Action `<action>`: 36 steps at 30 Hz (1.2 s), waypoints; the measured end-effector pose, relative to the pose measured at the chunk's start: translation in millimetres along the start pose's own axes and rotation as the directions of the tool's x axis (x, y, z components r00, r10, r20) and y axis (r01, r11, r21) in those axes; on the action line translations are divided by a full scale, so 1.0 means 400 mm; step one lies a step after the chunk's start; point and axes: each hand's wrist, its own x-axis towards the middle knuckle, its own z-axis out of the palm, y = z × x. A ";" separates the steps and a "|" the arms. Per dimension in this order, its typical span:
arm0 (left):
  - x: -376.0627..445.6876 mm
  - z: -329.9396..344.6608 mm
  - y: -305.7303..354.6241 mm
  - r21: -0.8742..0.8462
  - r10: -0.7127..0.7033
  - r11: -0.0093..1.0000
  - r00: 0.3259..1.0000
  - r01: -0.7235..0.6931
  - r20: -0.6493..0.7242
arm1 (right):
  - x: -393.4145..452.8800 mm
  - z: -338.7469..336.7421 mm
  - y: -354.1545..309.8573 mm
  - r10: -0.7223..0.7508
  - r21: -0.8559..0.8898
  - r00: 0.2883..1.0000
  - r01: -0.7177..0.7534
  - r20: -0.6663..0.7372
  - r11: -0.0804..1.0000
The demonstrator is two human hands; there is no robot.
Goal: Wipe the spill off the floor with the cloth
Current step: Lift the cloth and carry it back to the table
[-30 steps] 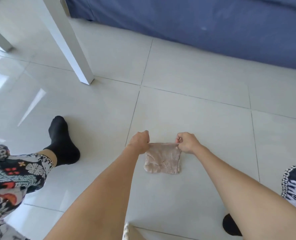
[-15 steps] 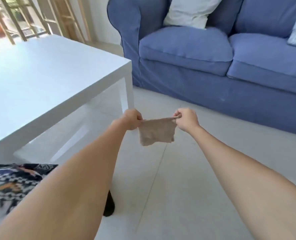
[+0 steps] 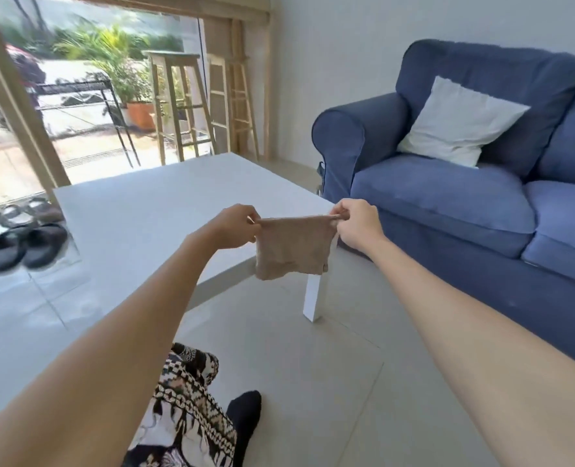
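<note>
While both arms reach forward, the left hand (image 3: pixel 234 225) and the right hand (image 3: pixel 355 224) each pinch a top corner of the one tan cloth (image 3: pixel 293 246), fingers clamped on the fabric and the two hands held apart so its upper edge is pulled taut between them. The cloth hangs folded in the air at about twelve o'clock from the person, well clear of the floor (image 3: pixel 330 382), in front of the near corner of the white table (image 3: pixel 138 214).

No spill can be made out on the tiles in view, so I cannot tell where it lies. Judged from that, the wiping stroke is not in hand; the cloth is lifted off the floor, perhaps for carrying or setting down. If any wet patch remains, the next move calls for lowering the cloth flat onto it and pressing with a palm.

Counted: one cloth, two hands, one table with one leg showing, one blue sofa (image 3: pixel 447 197) at two o'clock bearing one white cushion (image 3: pixel 458 126), two wooden stools (image 3: pixel 178 106) at eleven o'clock, and several dark shoes (image 3: pixel 23 241) at nine o'clock.
</note>
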 end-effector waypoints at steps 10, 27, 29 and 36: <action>-0.004 -0.045 -0.196 -0.410 -0.135 0.909 0.984 0.078 -0.113 | 0.136 0.187 -0.112 -0.119 -0.023 0.986 0.123 0.115 0.992; 0.140 -0.036 -0.265 -0.067 -0.249 0.967 0.868 0.244 -0.429 | 0.326 0.436 -0.146 -0.139 0.015 0.967 0.139 0.212 0.990; 0.139 -0.028 -0.258 -0.002 -0.200 0.975 0.872 0.222 -0.447 | 0.316 0.439 -0.141 -0.185 -0.005 0.958 0.191 0.219 0.982; 0.109 0.031 -0.272 0.269 -0.190 0.943 0.980 0.198 -0.056 | 0.248 0.446 -0.088 -0.251 -0.123 0.860 0.336 0.443 0.934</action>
